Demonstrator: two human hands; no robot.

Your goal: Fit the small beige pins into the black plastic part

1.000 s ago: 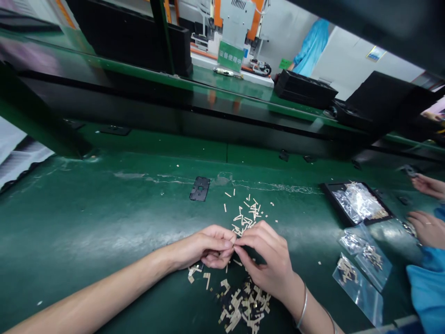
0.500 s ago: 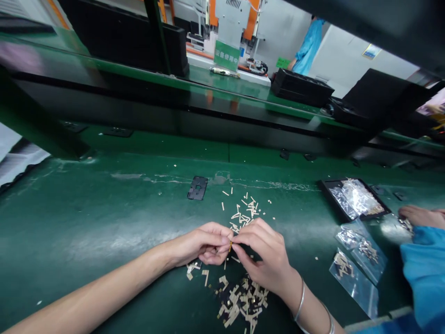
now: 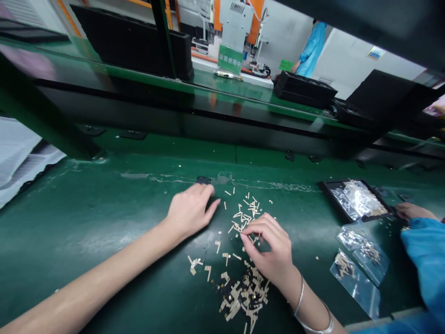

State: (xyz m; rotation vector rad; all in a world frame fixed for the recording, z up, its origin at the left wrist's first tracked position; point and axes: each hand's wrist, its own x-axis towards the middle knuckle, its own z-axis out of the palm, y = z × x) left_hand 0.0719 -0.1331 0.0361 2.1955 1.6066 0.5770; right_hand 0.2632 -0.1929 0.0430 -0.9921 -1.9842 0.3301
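Observation:
My left hand (image 3: 192, 207) reaches over a small black plate (image 3: 203, 180) on the green table; the fingers cover most of the plate, and the thumb stands apart from them. Whether the hidden fingertips grip it is unclear. My right hand (image 3: 270, 243), with a metal bangle on the wrist, pinches thumb and forefinger together beside a scatter of thin pale strips (image 3: 239, 215). Anything between those fingertips is too small to name. Nearer me lies a heap of pale and dark small pieces (image 3: 245, 294), with a few loose pieces (image 3: 195, 264) to its left.
At the right are a black tray (image 3: 347, 215) holding clear bags, and plastic bags of small parts (image 3: 358, 287). A person's blue sleeve (image 3: 426, 255) and hand are beyond them. A dark shelf rail (image 3: 208, 118) crosses ahead, with a green post (image 3: 45, 106) at left.
My hands have parted. The left one moved forward from the pinch in the middle to the black plate; the right stays near the strips. The small yellowish piece between them is no longer visible.

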